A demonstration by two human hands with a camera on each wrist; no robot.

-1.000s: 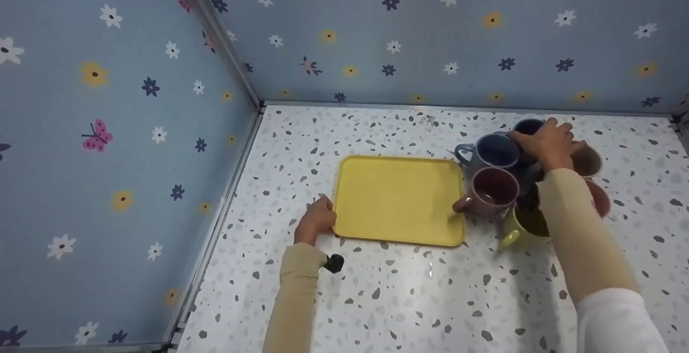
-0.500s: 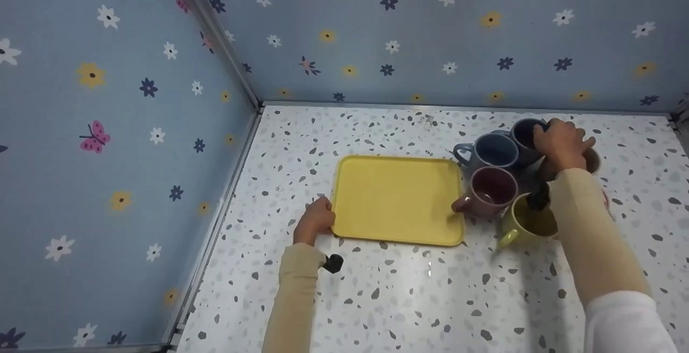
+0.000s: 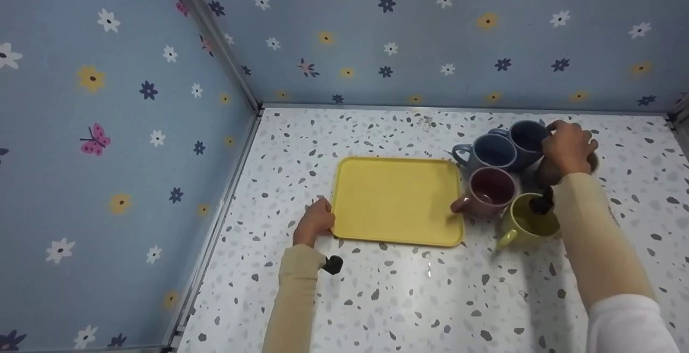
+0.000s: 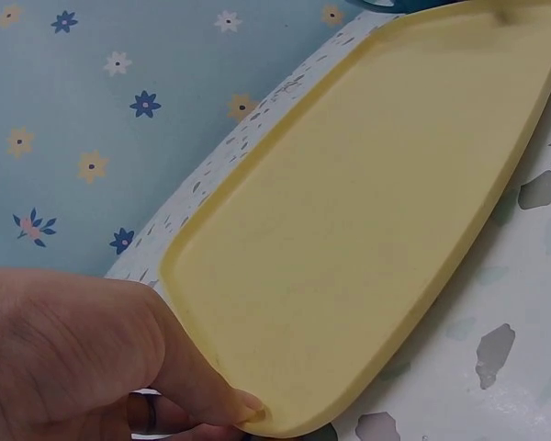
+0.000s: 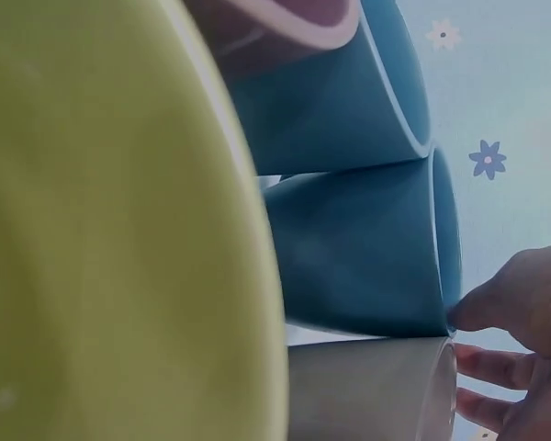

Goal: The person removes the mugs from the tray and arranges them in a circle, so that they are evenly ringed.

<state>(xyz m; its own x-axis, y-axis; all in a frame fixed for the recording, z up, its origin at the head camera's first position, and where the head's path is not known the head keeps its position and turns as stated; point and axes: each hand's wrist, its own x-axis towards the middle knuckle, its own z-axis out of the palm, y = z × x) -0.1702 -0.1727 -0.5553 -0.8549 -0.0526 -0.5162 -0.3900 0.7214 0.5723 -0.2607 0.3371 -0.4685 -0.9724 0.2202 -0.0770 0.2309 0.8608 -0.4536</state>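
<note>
My left hand (image 3: 315,216) pinches a yellow rectangular tray (image 3: 398,199) at its near left corner. The left wrist view shows the thumb on top of the rim, the other fingers partly hidden below. My right hand (image 3: 569,146) reaches over the mugs at the right. In the right wrist view its thumb touches the rim of a dark blue mug (image 5: 363,253), and its fingertips are at the rim of a greyish-brown mug (image 5: 367,390), partly under the hand in the head view. A lighter blue mug (image 3: 494,151) stands beside the dark blue one.
A maroon mug (image 3: 492,189) stands by the tray's right edge, its handle overlapping the edge in the head view. Closer to me is a yellow mug (image 3: 533,218), partly behind the right sleeve. A flowered wall panel (image 3: 420,35) runs along the back of the speckled table (image 3: 387,299).
My right hand has shifted right from the dark blue mug toward the greyish-brown one, uncovering the dark blue rim. A pink mug is now hidden behind the sleeve. The left hand keeps its hold.
</note>
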